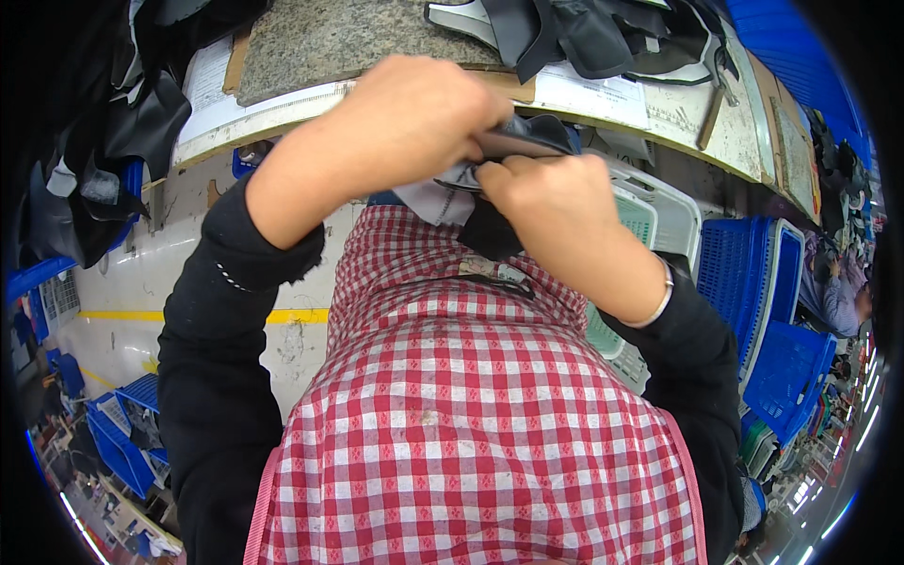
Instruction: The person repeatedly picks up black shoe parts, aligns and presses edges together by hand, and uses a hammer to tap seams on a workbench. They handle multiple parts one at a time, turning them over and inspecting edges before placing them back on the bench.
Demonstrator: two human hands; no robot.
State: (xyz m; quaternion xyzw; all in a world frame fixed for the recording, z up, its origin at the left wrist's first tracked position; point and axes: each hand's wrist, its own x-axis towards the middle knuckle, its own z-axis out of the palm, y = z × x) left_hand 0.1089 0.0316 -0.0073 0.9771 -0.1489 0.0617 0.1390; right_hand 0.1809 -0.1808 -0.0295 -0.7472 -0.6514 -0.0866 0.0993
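Note:
My left hand (pixel 424 118) and my right hand (pixel 556 202) meet just in front of the bench edge, over my lap. Both are closed on a black leather-like piece (pixel 527 143), which looks folded between them. Its white lining (pixel 433 201) and a black flap (pixel 492 232) hang below the fingers. The left hand grips from the left and above, slightly blurred. On the near right side, the right hand pinches the edge, thumb and fingers curled in. My fingers hide much of the piece, so its full shape cannot be made out.
A stone slab (pixel 330 47) and papers lie on the workbench (pixel 678 141), with black cut pieces (pixel 589 38) at the back and a hammer (pixel 718 113) at right. Blue baskets (pixel 734 273) and a pale green basket (pixel 633 221) stand right; black pieces (pixel 155 118) pile left.

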